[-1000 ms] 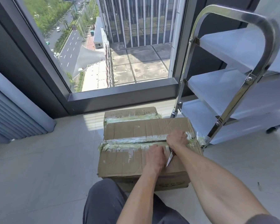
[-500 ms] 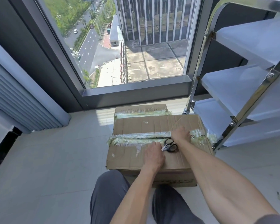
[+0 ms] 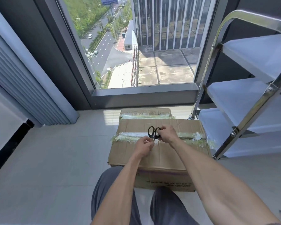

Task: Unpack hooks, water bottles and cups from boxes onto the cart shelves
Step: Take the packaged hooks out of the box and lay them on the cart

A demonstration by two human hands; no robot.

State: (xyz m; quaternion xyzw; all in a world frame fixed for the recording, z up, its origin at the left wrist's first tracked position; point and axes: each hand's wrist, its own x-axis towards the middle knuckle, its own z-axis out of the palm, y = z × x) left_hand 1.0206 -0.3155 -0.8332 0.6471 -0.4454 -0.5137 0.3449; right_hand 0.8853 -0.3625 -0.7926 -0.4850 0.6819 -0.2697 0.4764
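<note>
— Reaching out over the top of the cardboard box (image 3: 159,153), where do the two hands sit?
— Both meet at the taped seam (image 3: 130,135) across the middle of its top. The right hand (image 3: 166,133) has its fingers curled round the black handles of the scissors (image 3: 153,131), loops pointing away from the person. The left hand (image 3: 143,146) is curled just beside it, pinching at the blade end; the blades themselves are hidden between the hands.
— And the arms?
— Both forearms are bare and stretch forward from the lower edge of the view, above grey-trousered knees.
— What carries the box?
— A pale tiled floor (image 3: 55,159). The box is sealed, with a smaller box (image 3: 145,113), also taped, touching its far edge. The steel cart (image 3: 243,120) stands just beside the box's right edge, its shelves bare where they show.
— The room?
— A tall dark-framed window (image 3: 144,46) behind the boxes looks down on a road and buildings; a ribbed grey panel (image 3: 15,82) runs along the left.
— Any writing?
— Dark print runs along the near side of the big box and on top of the small one, too blurred to read.
</note>
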